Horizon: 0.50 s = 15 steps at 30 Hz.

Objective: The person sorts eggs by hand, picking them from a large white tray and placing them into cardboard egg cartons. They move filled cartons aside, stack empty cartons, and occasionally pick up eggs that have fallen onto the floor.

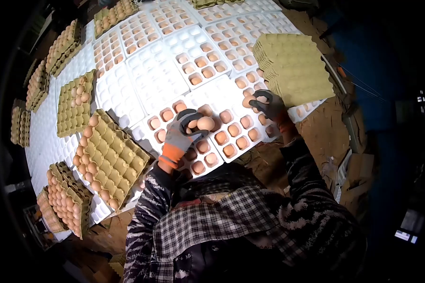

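Observation:
My left hand (178, 137), in a grey glove with an orange cuff, is curled around brown eggs (205, 123) above a white foam tray (222, 162) with eggs in several of its cells. My right hand (272, 108), gloved the same way, grips eggs (249, 101) over the tray's far right part. Its fingers partly cover them, so the exact number is hidden. Beside my right hand rises a stack of yellowish pulp egg trays (295, 68). Left of my left hand lies a tilted pulp tray (120, 148) with eggs along its left edge.
More white foam trays (157, 70) spread across the table, some with eggs in their cells. Another pulp tray (71, 113) holds a small cluster of eggs. Stacked pulp trays full of eggs (63, 200) stand at the left edge. Cardboard (359, 172) lies at the right.

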Motion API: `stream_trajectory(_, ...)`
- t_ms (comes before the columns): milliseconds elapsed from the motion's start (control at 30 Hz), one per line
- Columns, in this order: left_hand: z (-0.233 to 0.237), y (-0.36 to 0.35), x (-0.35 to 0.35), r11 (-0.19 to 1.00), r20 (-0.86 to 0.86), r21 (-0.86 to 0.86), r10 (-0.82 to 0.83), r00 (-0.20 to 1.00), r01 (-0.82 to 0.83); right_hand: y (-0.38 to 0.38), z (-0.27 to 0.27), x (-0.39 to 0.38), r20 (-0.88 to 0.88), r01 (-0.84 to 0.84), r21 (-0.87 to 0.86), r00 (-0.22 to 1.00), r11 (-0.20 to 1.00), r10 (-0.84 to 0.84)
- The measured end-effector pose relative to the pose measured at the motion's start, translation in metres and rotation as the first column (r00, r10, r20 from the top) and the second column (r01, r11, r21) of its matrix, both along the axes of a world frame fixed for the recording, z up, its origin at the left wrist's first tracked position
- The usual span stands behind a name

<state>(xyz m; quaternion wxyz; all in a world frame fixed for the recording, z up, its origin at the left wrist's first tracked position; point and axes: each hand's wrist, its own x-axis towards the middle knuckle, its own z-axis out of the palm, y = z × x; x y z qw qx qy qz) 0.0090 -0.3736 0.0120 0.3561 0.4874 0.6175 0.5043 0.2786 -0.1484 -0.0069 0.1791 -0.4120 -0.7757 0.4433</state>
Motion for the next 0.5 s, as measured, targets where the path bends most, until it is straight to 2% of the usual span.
stream_trajectory(33, -0.002, 0.02, 0.013, 0.998, -0.127, -0.014, 0.051, 0.991, -0.053, 0.002, -0.011, 0.004, -0.034, -0.085, 0.234, 0.995, 0.968, 0.096)
stream_trajectory(67, -0.012, 0.038, 0.02, 0.998, -0.135, 0.005, 0.059, 0.989, -0.059, 0.005, -0.026, 0.004, 0.103, -0.177, 0.349, 0.983, 0.92, 0.15)
stream_trajectory(133, -0.022, 0.066, 0.028, 0.966, -0.376, -0.209, 0.068, 0.924, -0.156, -0.015, -0.03, -0.006, 0.354, -0.264, 0.481, 0.931, 0.836, 0.09)
stream_trajectory(167, -0.025, 0.077, 0.033, 0.959, -0.469, -0.205, 0.078, 0.88, -0.194, -0.015, -0.034, -0.01, 0.451, -0.339, 0.431, 0.884, 0.836, 0.126)
stream_trajectory(233, -0.041, 0.096, 0.032, 0.953, -0.602, -0.26, -0.036, 0.797, -0.153, -0.011, -0.038, -0.02, 0.474, -0.363, 0.369, 0.865, 0.856, 0.162)
stream_trajectory(267, -0.049, 0.103, 0.031, 0.946, -0.636, -0.287, -0.072, 0.768, -0.149, -0.007, -0.038, -0.026, 0.345, -0.281, 0.387, 0.927, 0.878, 0.145)
stream_trajectory(333, -0.056, 0.115, 0.029, 0.967, -0.515, -0.2, 0.031, 0.857, -0.155, 0.002, -0.036, -0.044, 0.146, -0.237, 0.454, 0.971, 0.859, 0.19)
stream_trajectory(367, -0.06, 0.118, 0.027, 0.975, -0.447, -0.154, 0.077, 0.891, -0.161, 0.0, -0.033, -0.05, 0.186, -0.263, 0.382, 0.961, 0.886, 0.205)
stream_trajectory(400, -0.063, 0.124, 0.023, 0.983, -0.504, -0.154, 0.006, 0.864, -0.097, 0.002, -0.036, -0.057, 0.335, -0.388, 0.403, 0.905, 0.829, 0.261)
stream_trajectory(467, -0.068, 0.126, 0.024, 0.964, -0.569, -0.245, -0.056, 0.82, -0.104, 0.013, -0.036, -0.072, 0.556, -0.535, 0.3, 0.771, 0.79, 0.31)
stream_trajectory(500, -0.067, 0.13, 0.022, 0.965, -0.531, -0.224, -0.006, 0.847, -0.134, 0.016, -0.024, -0.077, 0.467, -0.461, 0.295, 0.834, 0.837, 0.295)
